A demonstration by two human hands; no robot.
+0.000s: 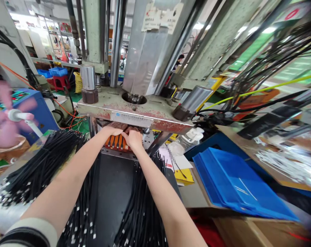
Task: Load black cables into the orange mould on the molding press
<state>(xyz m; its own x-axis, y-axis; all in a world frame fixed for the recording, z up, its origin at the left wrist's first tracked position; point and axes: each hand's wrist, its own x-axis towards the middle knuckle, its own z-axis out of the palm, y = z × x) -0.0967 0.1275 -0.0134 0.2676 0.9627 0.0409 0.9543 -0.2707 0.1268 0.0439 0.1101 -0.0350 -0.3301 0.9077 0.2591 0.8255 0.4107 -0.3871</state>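
Both of my arms reach under the plate of a large press (134, 106). My left hand (113, 131) is at the back edge of an orange mould block (116, 142), its fingers partly hidden. Close beside it, my right hand (133, 138) touches the same block, with the thumb toward the left hand. Several black cable ends lie side by side in the block. What the fingers hold, if anything, is too small to make out. Black cables (142, 202) hang below on both sides of a dark board (111, 192).
A thick bundle of black cables (42, 164) lies at the left, near a pink fan (13, 115). Blue trays (237, 185) are stacked at the right. White cables (281, 164) lie farther right. Metal posts flank the press.
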